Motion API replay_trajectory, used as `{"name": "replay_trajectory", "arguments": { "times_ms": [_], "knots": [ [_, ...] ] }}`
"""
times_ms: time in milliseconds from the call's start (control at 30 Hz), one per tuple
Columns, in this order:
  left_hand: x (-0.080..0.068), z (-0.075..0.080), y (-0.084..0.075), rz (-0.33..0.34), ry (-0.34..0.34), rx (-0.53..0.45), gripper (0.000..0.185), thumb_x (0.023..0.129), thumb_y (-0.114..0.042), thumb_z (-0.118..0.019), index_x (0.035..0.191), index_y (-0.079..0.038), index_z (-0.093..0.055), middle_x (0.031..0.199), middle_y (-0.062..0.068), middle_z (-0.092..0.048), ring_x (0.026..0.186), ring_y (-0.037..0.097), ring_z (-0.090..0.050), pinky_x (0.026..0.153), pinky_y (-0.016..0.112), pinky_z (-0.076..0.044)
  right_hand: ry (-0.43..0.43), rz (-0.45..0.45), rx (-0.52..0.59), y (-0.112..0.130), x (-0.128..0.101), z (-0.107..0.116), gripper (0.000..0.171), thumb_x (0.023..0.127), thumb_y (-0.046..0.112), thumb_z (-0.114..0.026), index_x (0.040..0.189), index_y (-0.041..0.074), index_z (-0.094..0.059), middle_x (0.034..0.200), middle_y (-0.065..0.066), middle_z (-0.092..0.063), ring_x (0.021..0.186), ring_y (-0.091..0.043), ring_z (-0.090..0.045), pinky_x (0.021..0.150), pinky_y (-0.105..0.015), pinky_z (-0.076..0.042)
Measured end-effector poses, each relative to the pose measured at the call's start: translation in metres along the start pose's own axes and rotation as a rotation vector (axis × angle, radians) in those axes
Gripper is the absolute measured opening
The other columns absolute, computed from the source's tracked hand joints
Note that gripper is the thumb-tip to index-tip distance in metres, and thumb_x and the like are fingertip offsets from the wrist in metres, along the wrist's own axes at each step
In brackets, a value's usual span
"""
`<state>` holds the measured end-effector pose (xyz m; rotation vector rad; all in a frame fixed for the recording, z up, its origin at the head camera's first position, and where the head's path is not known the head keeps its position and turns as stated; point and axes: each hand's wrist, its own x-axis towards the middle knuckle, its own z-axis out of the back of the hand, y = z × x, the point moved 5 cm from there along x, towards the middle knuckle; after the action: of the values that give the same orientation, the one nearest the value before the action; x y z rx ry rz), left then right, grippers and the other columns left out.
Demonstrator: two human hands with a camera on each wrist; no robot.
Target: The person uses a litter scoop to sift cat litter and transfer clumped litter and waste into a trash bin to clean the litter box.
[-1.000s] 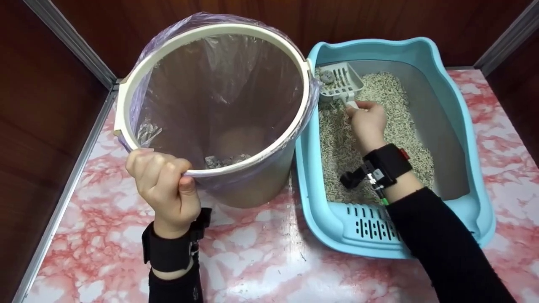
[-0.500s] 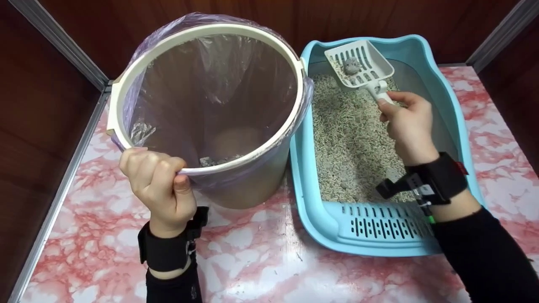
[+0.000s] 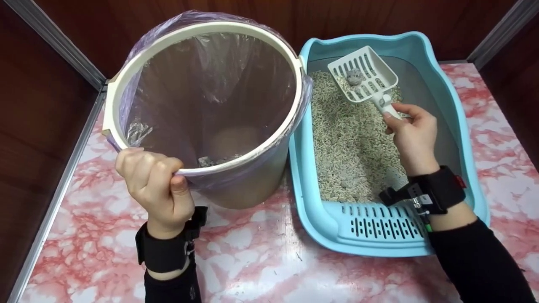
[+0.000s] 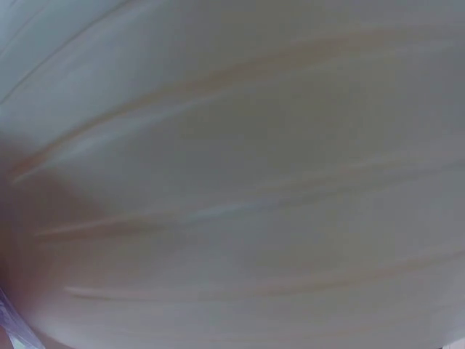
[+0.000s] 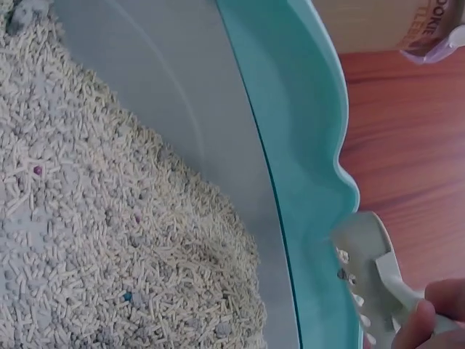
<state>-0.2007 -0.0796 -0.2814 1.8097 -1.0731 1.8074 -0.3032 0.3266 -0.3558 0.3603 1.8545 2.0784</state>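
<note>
My right hand (image 3: 414, 134) holds the handle of a white slotted litter scoop (image 3: 385, 72) over the blue litter box (image 3: 337, 237). A grey clump (image 3: 355, 77) and some pale pellets lie in the scoop. Below it, pellet litter (image 3: 349, 155) covers the left and middle of the box's grey floor. With fingers curled over it, my left hand (image 3: 156, 185) grips the near left rim of a large bin (image 3: 110, 105) lined with a thin purple bag. The right wrist view catches the scoop (image 5: 378, 269) from the side; skin fills nearly all of the left wrist view.
Grey bits (image 3: 206, 161) lie at the bottom of the bin. The bin's right side stands close against the litter box. Dark red-brown walls (image 3: 269, 12) rise behind and at both sides. The floor (image 3: 248, 252) is red-and-white marbled.
The scoop has risen from the back left of the litter box and moved right, carrying the clump, then shifted slightly nearer. My left hand keeps its grip on the bin rim.
</note>
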Motion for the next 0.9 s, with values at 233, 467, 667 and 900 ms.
{"name": "replay_trajectory", "arguments": {
  "times_ms": [233, 467, 667, 900],
  "knots": [
    [-0.001, 0.0, 0.001, -0.003, -0.007, -0.005, 0.065, 0.1, -0.052, -0.048, 0.059, -0.002, -0.043, 0.058, 0.013, -0.031, 0.067, 0.031, -0.03, 0.082, 0.039, -0.028, -0.014, 0.075, -0.256, 0.004, -0.001, 0.006, 0.04, 0.091, 0.004, -0.067, 0.131, 0.0, -0.061, 0.069, 0.02, -0.062, 0.06, 0.001, -0.058, 0.058, -0.016, -0.043],
    [0.0, 0.0, 0.0, 0.001, -0.002, -0.006, 0.066, 0.1, -0.053, -0.048, 0.058, -0.002, -0.043, 0.058, 0.013, -0.032, 0.068, 0.032, -0.031, 0.081, 0.042, -0.027, -0.017, 0.098, -0.299, 0.003, -0.003, 0.008, 0.042, 0.091, 0.006, -0.067, 0.133, 0.002, -0.06, 0.066, 0.018, -0.059, 0.06, 0.001, -0.057, 0.054, -0.018, -0.037],
    [-0.001, 0.0, 0.0, -0.003, -0.006, -0.006, 0.065, 0.1, -0.053, -0.048, 0.058, -0.002, -0.043, 0.058, 0.013, -0.031, 0.068, 0.032, -0.031, 0.081, 0.041, -0.028, 0.052, -0.009, 0.039, -0.003, -0.003, 0.005, 0.028, 0.092, 0.001, -0.067, 0.12, 0.003, -0.064, 0.074, 0.008, -0.064, 0.056, -0.003, -0.057, 0.049, -0.015, -0.037],
    [-0.002, 0.001, 0.0, -0.002, -0.013, -0.003, 0.065, 0.1, -0.053, -0.048, 0.059, -0.002, -0.043, 0.058, 0.013, -0.032, 0.068, 0.032, -0.03, 0.082, 0.04, -0.028, 0.251, -0.161, 0.365, -0.01, -0.007, 0.002, 0.013, 0.096, 0.01, -0.065, 0.108, 0.007, -0.062, 0.086, 0.0, -0.062, 0.06, -0.005, -0.054, 0.042, -0.015, -0.031]
  ]
}}
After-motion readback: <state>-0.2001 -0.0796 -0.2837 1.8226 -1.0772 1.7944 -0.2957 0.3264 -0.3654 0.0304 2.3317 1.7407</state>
